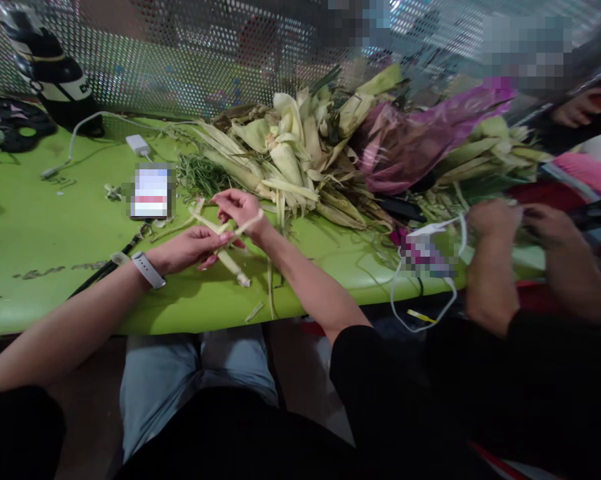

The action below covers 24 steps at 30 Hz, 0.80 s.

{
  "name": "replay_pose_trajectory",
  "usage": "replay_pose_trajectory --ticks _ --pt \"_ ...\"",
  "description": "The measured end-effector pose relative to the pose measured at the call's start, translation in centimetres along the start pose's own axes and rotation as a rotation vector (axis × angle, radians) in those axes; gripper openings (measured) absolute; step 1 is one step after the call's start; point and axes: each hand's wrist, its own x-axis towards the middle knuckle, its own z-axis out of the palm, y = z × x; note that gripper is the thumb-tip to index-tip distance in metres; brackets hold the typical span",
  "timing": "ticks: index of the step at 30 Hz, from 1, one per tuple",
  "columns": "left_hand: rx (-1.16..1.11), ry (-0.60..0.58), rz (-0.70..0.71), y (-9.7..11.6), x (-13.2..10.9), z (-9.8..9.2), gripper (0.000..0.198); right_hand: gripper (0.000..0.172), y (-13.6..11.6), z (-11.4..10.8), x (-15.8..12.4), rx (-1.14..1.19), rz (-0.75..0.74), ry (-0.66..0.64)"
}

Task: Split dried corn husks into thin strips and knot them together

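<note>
My left hand (193, 248), with a white watch band at the wrist, is closed around pale corn husk strips (234, 266) just above the green table. The strips cross one another, and a thicker end hangs below my fingers toward the table's front edge. My right hand (244, 212) is beside it, fingers curled in a pinch at the far side of the same strips. One strip's end sticks out past my right wrist. Exactly where each fingertip grips is partly hidden. Behind my hands lies a large heap of corn husks (286, 157).
A lit phone (151, 193) and a white charger (137, 145) lie on the green table (25, 220). A black bottle (55, 73) stands far left. Purple plastic (405, 150) covers part of the heap. At right are a co-worker's hands (498, 220) and a looped white cable (393, 293).
</note>
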Motion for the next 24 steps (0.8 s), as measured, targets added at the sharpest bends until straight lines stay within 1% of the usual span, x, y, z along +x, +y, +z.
replay_pose_trajectory --ticks 1,3,4,5,6,7,8,10,11,13,15,17,19,20,22,24 --pt "-0.122 0.064 0.003 -0.4 0.3 -0.2 0.035 0.029 0.1 -0.6 0.3 0.006 -0.001 0.114" --pt "-0.329 0.29 0.062 -1.0 1.0 -0.7 0.028 0.026 0.0 -2.0 0.7 0.007 -0.043 0.405" --pt "-0.384 0.4 0.094 -1.1 1.3 -0.9 0.027 0.027 -0.2 -2.6 0.7 -0.008 -0.063 0.504" --pt "-0.414 0.507 0.138 -1.2 1.5 -1.1 0.026 0.029 -0.4 -3.0 0.5 -0.033 -0.075 0.575" --pt "-0.421 0.6 0.177 -1.2 1.7 -1.2 0.026 0.032 -0.8 -3.1 0.3 -0.071 -0.092 0.615" --pt "-0.413 0.671 0.217 -1.1 1.8 -1.3 0.026 0.034 -1.2 -2.9 -0.2 -0.124 -0.117 0.567" --pt "-0.399 0.722 0.254 -1.0 1.9 -1.4 0.027 0.035 -1.5 -2.4 -0.7 -0.175 -0.128 0.454" --pt "-0.377 0.764 0.306 -0.8 1.9 -1.4 0.029 0.034 -1.9 -0.8 -1.9 -0.274 -0.055 0.094" --pt "-0.372 0.763 0.316 -0.8 1.8 -1.3 0.03 0.032 -1.9 0.1 -2.4 -0.302 -0.013 -0.053" --pt "-0.367 0.736 0.298 -0.8 1.7 -1.1 0.032 0.032 -1.6 1.8 -3.0 -0.294 0.005 -0.142" --pt "-0.36 0.687 0.246 -1.0 1.6 -0.9 0.035 0.034 -1.1 2.8 -3.1 -0.204 0.012 -0.177" --pt "-0.361 0.645 0.222 -1.0 1.5 -0.9 0.037 0.035 -0.6 3.0 -2.9 -0.13 0.002 -0.172" --pt "-0.362 0.623 0.24 -1.0 1.4 -1.0 0.038 0.036 -0.4 2.7 -2.7 -0.101 -0.002 -0.169" --pt "-0.357 0.628 0.257 -0.9 1.4 -1.2 0.038 0.036 -0.4 2.5 -2.6 -0.097 0.006 -0.178" --pt "-0.345 0.665 0.28 -0.6 1.4 -1.8 0.038 0.034 -0.6 2.1 -2.6 -0.085 0.053 -0.237" --pt "-0.347 0.741 0.286 -0.2 1.3 -2.5 0.036 0.032 -0.9 1.9 -2.7 -0.065 0.117 -0.325"
